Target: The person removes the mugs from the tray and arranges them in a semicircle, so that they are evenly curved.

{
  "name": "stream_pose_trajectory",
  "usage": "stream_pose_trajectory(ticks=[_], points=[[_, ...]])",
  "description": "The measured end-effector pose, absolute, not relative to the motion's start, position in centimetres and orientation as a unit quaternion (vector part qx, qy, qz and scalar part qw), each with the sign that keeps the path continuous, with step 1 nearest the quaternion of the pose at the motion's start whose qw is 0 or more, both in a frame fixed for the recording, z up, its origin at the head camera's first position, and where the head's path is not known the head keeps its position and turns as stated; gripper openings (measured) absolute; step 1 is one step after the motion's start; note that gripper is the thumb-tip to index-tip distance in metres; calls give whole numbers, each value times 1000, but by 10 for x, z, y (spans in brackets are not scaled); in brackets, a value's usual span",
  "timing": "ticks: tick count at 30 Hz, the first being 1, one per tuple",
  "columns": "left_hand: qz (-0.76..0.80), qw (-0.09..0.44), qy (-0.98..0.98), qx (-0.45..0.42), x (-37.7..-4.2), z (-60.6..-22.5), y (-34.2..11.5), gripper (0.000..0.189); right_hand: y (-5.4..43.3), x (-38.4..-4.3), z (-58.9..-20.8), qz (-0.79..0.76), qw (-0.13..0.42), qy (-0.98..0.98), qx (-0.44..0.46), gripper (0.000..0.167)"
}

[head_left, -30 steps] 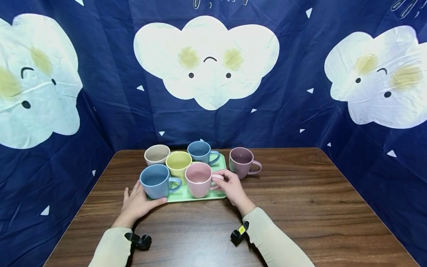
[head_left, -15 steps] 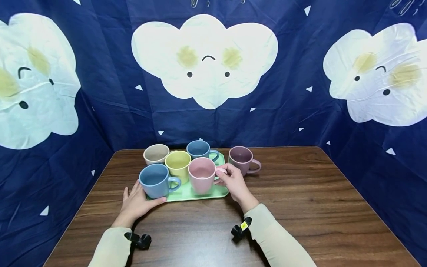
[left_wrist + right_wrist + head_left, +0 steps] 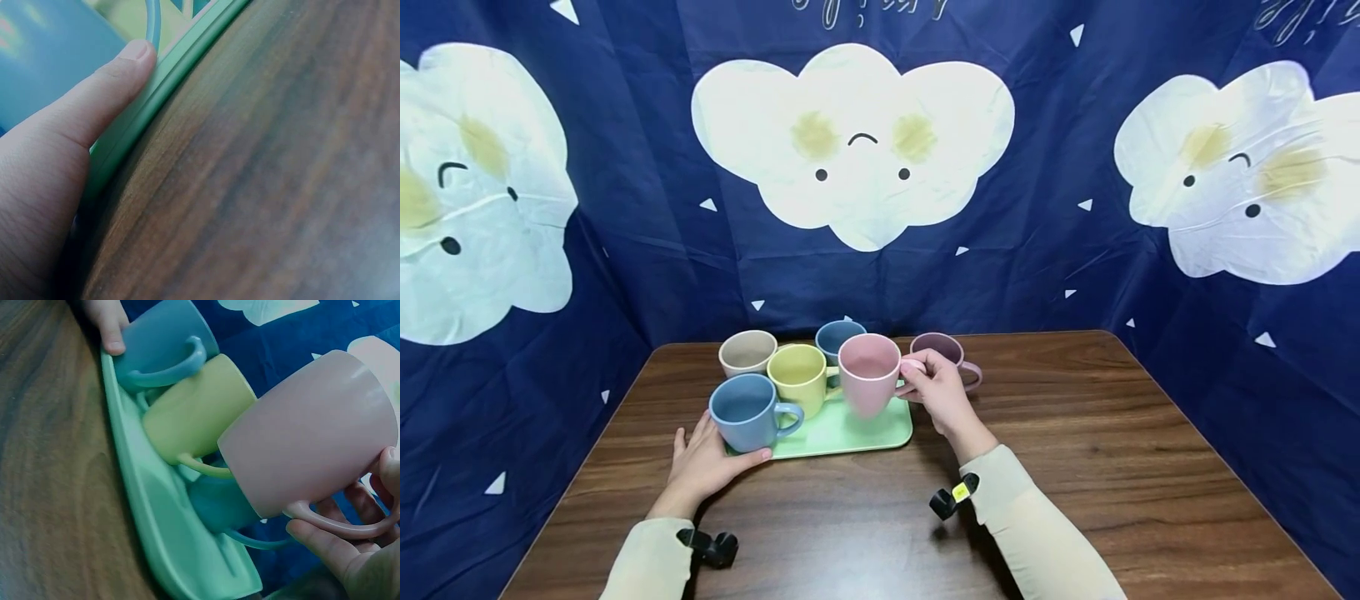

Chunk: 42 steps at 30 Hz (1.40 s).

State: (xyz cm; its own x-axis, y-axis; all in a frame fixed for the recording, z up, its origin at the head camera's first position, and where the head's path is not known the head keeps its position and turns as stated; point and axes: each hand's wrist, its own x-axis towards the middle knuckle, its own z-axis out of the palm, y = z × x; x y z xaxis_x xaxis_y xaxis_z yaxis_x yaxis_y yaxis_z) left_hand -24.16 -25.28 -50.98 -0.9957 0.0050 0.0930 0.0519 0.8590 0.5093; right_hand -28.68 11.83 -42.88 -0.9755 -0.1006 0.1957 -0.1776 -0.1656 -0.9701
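Observation:
My right hand (image 3: 946, 400) pinches the handle of a pink mug (image 3: 868, 379), raised over the right part of the green tray (image 3: 872, 429). In the right wrist view, the pink mug (image 3: 306, 434) overlaps the mugs behind it. My left hand (image 3: 703, 467) rests at the tray's front left corner, its thumb straight along the rim and its fingers spread beside a blue mug (image 3: 745, 412). The left wrist view shows that thumb (image 3: 106, 94) against the green rim. A yellow mug (image 3: 797, 379) stands on the tray behind the blue one.
A beige mug (image 3: 747, 352) and a second blue mug (image 3: 838, 337), partly hidden, stand towards the back of the tray. Right of the tray, a purple mug (image 3: 936, 344) stands on the wooden table (image 3: 1112, 433), partly behind my right hand. A blue curtain (image 3: 1045, 250) hangs behind.
My right hand has lifted the pink mug off the tray's front right and carried it up and to the right. My left hand has stayed at the tray corner.

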Motion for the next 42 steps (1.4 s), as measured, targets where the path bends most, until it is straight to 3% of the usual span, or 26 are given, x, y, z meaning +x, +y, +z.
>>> stream_pose_trajectory(ticks=[5, 18, 42], points=[[-266, 41, -963, -9, -239, -514, -253, 128, 125, -289, -420, 755, 29, -647, 105, 8], [-269, 40, -962, -9, -237, -513, -254, 127, 147, -292, -393, 742, 52, -661, 98, 19], [-265, 51, -963, -16, -242, -510, -255, 128, 186, -301, -366, 752, 93, -649, 62, 7]])
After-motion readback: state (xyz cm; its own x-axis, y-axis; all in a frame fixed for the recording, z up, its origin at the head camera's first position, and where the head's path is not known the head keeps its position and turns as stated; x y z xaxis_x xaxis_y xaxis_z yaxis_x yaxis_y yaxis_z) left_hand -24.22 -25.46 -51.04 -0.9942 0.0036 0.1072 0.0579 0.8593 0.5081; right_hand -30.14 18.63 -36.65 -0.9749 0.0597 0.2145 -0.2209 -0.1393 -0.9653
